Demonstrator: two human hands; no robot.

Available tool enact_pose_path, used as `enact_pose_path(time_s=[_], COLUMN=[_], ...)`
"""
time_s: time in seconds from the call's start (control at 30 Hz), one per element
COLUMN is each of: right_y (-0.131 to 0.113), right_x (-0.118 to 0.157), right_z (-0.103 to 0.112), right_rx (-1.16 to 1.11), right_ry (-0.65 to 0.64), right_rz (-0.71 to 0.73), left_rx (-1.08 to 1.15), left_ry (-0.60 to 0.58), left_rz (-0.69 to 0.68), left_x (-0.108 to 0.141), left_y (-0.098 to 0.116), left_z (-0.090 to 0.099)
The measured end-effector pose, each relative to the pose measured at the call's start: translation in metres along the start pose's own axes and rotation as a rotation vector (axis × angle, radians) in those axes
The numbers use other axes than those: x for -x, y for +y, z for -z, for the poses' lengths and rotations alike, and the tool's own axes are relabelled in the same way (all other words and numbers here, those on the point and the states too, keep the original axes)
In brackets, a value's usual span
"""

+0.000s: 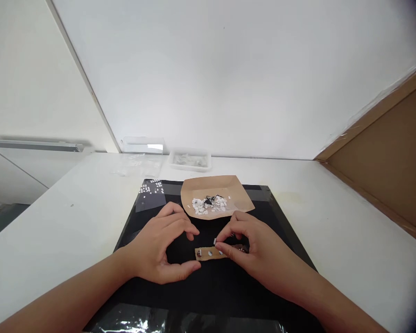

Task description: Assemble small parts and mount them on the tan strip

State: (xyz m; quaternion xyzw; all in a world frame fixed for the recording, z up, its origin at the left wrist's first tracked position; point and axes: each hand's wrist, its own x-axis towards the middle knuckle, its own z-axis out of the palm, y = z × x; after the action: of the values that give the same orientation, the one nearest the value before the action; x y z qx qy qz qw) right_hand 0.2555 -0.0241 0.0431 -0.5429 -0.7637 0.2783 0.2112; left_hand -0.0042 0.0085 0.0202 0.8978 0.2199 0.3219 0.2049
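A narrow brown cardboard strip (205, 253) lies on the black mat (194, 291), with small whitish and dark reddish pieces set along it. My right hand (260, 243) pinches a tiny white piece (215, 241) between thumb and forefinger, just above the strip, and covers the strip's right part. Something small, dark and shiny shows beneath its curled fingers. At the strip's left end, my left hand (161, 243) holds nothing; its thumb and fingers are spread apart, the thumb tip near the strip's lower left corner.
Behind the hands, a brown paper tray (241, 187) holds many white scraps and some black bits. A clear sheet (152, 201) with small white pieces lies at the mat's back left. Farther back are a white plastic box (190, 167) and clear plastic bags (137, 164).
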Motion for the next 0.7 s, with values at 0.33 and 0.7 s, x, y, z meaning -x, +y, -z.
enact_pose_path(time_s=[0.33,0.7], right_y=[0.0063,0.0071], right_x=[0.0035,0.0012], right_z=[-0.0018,-0.0005], right_rx=[0.137,0.129], right_ry=[-0.044,-0.094], right_rz=[0.095,0.072], left_rx=[-0.005,-0.02], left_ry=[-0.036,-0.055], left_rz=[-0.022,-0.033], left_x=[0.0044,0.0036], left_y=[-0.0044,0.0001], left_z=[-0.0044,-0.0017])
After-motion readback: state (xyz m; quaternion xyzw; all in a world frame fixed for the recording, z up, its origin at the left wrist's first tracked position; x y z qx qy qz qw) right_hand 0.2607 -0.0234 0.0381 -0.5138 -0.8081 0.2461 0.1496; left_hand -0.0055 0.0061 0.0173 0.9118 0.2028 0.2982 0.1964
